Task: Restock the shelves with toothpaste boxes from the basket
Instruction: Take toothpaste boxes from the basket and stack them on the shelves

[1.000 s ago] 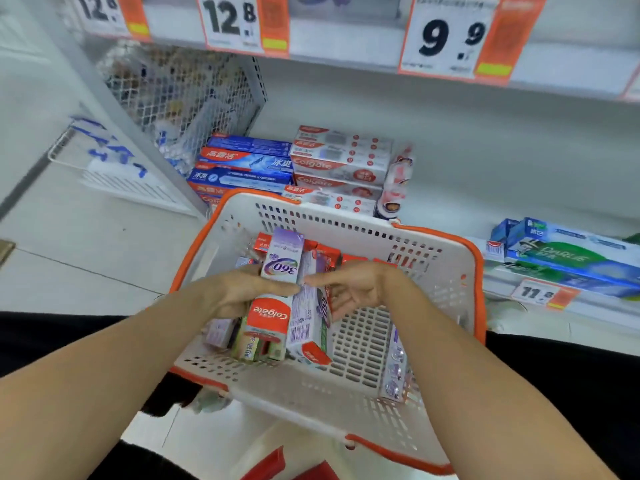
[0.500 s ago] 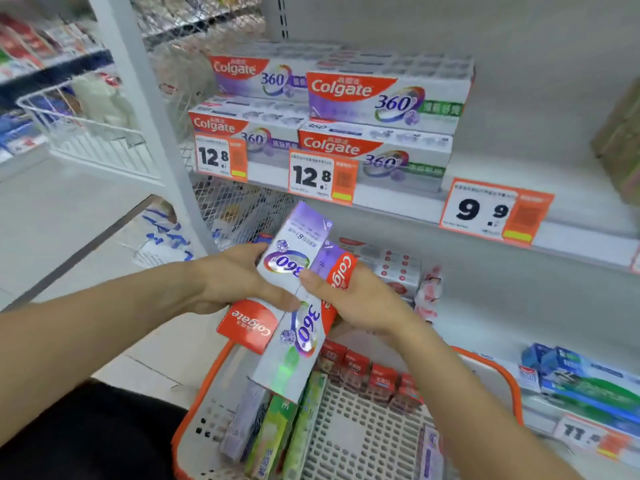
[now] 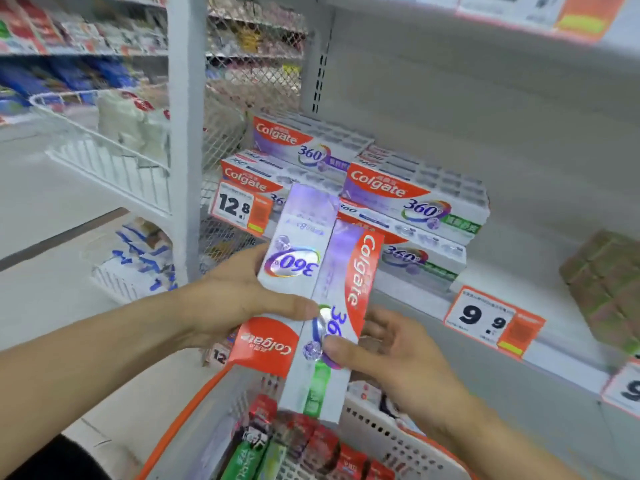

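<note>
Two long white-and-purple cardboard Colgate 360 toothpaste boxes are held side by side in front of the white metal shelf (image 3: 485, 306), lifted clear of the basket and close to the matching stock, which suggests they are being lined up before they go onto the stack. The shelf carries a stack of like white-and-purple Colgate 360 boxes (image 3: 398, 202) lying flat, logos facing out, above orange-and-white price tags (image 3: 240, 211) reading 12.8 and 9.9; a brown wrapped pack (image 3: 606, 282) sits well apart to the right.

Below, the white perforated plastic basket with an orange rim (image 3: 388, 434) holds more stock: red boxes (image 3: 322, 445) standing on end in a row and green boxes (image 3: 249, 459) at its left side.

The left box (image 3: 287, 271) shows its red logo upside down. The left hands (image 3: 228, 299) grips it at mid-length, thumb across the front, fingers behind. The right box (image 3: 332, 358), with a green band at its lower end, lies touching the first. The right hands (image 3: 391, 351) pinches it with the thumb pressed on the front; the other fingers are spread loosely behind, so the hold looks light, likely for turning or sliding it.
</note>
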Available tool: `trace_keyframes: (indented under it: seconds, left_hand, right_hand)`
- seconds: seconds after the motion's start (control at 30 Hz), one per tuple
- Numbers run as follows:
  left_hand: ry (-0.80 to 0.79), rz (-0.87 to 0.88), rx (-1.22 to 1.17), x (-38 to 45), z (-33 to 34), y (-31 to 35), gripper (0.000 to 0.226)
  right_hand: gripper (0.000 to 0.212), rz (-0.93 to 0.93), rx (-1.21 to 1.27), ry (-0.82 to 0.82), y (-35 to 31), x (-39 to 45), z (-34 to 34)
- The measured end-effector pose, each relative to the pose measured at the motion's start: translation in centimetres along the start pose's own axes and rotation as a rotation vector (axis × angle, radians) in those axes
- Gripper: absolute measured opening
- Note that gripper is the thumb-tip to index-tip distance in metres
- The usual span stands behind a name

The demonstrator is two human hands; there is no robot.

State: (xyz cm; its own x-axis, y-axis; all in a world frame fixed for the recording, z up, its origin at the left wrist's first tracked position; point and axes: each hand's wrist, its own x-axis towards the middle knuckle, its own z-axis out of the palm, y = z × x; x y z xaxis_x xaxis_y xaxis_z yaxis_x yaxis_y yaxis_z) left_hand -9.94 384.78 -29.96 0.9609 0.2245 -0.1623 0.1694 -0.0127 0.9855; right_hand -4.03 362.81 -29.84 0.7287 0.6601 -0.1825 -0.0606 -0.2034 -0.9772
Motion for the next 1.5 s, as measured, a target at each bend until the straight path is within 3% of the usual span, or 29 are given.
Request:
trace_keyframes:
  seconds: [0.13, 0.27, 0.37, 0.5, 0.63, 0.73, 0.83, 1.0, 1.5]
  left_hand:
    - [-0.016, 0.130, -0.219, 0.1, 0.4, 1.2, 0.055]
    - [0.164, 0.133, -0.304, 0.4, 0.2, 2.2, 0.061]
    - [0.214, 0.121, -0.289, 0.6, -0.1, 2.2, 0.068]
    - [0.276, 0.106, -0.178, 1.0, -0.2, 1.6, 0.074]
    - [0.305, 0.084, -0.152, 1.2, 0.1, 1.5, 0.074]
    - [0.320, 0.082, -0.125, 1.5, 0.2, 1.5, 0.066]
    - [0.322, 0.067, -0.114, 1.6, 0.4, 1.5, 0.065]
    - [0.306, 0.081, -0.100, 1.7, 0.5, 1.5, 0.053]
    - [0.300, 0.091, -0.092, 1.0, 0.2, 1.2, 0.059]
  right_hand:
    - [0.042, -0.126, 0.031, 0.083, -3.3, 0.8, -0.9]
    - [0.050, -0.237, -0.034, 0.166, -5.6, 1.2, -1.7]
    - [0.055, -0.341, -0.083, 0.256, -7.9, 1.1, -2.9]
    - [0.043, -0.604, -0.659, 0.419, -11.1, 2.0, -5.5]
    - [0.044, -0.665, -1.168, 0.400, -11.1, 4.6, -8.4]
    - [0.041, -0.720, -1.358, 0.441, -9.2, 6.6, -9.7]
    - [0.041, -0.782, -1.374, 0.515, -8.0, 7.4, -10.0]
    - [0.059, -0.617, -1.303, 0.424, -8.2, 7.3, -9.9]
    - [0.057, -0.602, -1.142, 0.549, -8.1, 6.8, -8.8]
